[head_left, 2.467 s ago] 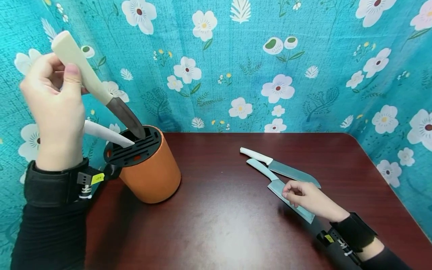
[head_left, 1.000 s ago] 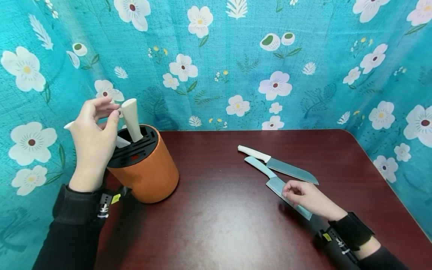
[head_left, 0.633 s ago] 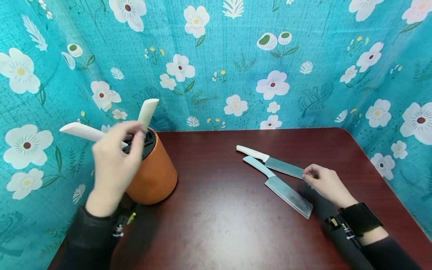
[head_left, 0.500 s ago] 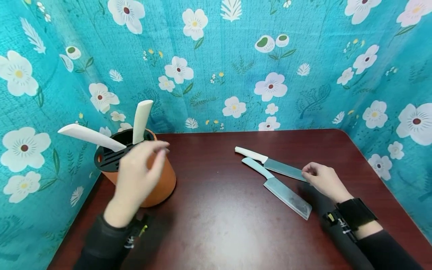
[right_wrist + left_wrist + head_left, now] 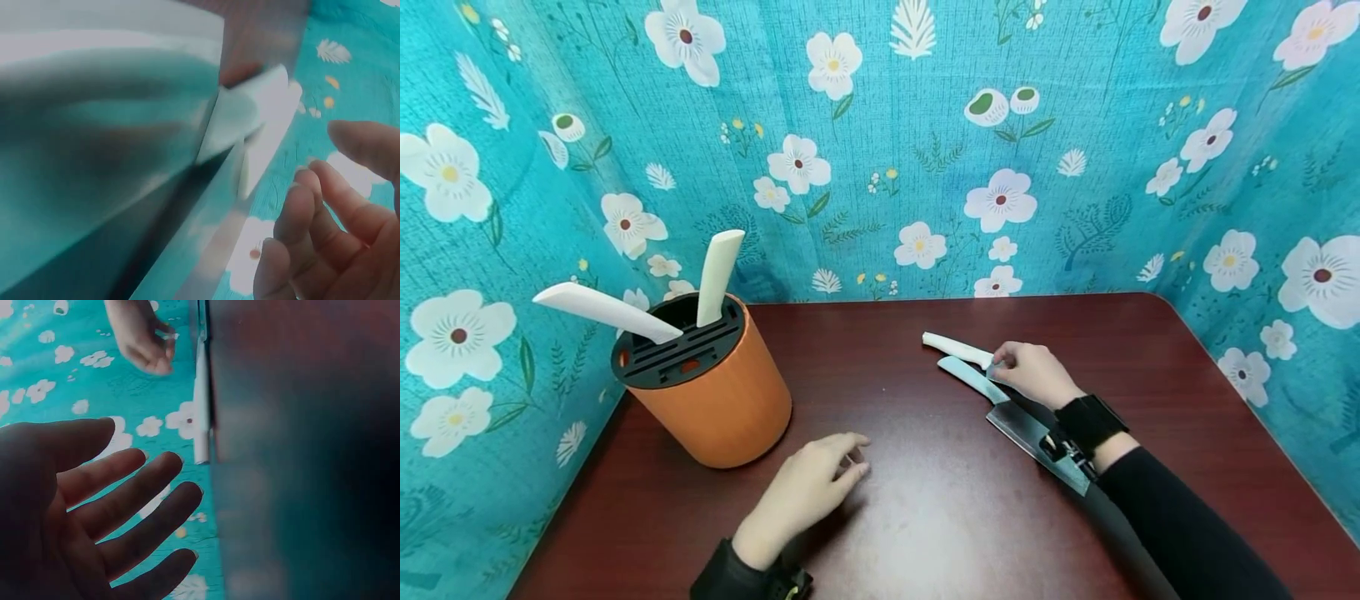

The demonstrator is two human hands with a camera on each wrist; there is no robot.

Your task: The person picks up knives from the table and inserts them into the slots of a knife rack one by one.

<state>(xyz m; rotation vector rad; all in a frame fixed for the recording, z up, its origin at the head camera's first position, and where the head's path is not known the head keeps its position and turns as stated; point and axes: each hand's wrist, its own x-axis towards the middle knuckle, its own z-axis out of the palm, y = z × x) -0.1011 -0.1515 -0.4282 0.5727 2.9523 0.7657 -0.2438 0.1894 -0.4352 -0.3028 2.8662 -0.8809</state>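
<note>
My left hand (image 5: pixel 808 487) hovers over the table in front of the knife block, fingers loosely extended and holding nothing. My right hand (image 5: pixel 1037 372) is over the back knife, just right of its white handle (image 5: pixel 955 347), hiding most of that blade. In the right wrist view its thumb (image 5: pixel 365 147) and fingers are apart, with nothing between them. Beside that knife lies a cleaver with a pale blue handle (image 5: pixel 972 377); its broad blade (image 5: pixel 112 137) fills the left of the right wrist view. My right wrist and its camera overlap part of the blade.
An orange cylindrical knife block (image 5: pixel 730 408) with a black slotted top stands at the left. A white handle (image 5: pixel 606 310) and a cream handle (image 5: pixel 718 271) stick out of it. A blue flowered cloth (image 5: pixel 880 150) hangs behind the dark red table (image 5: pixel 880 367).
My left hand let go of the cream-handled knife, now in the block, and moved right and toward me. My right hand moved from the cleaver to the back knife, then left along it toward its handle.
</note>
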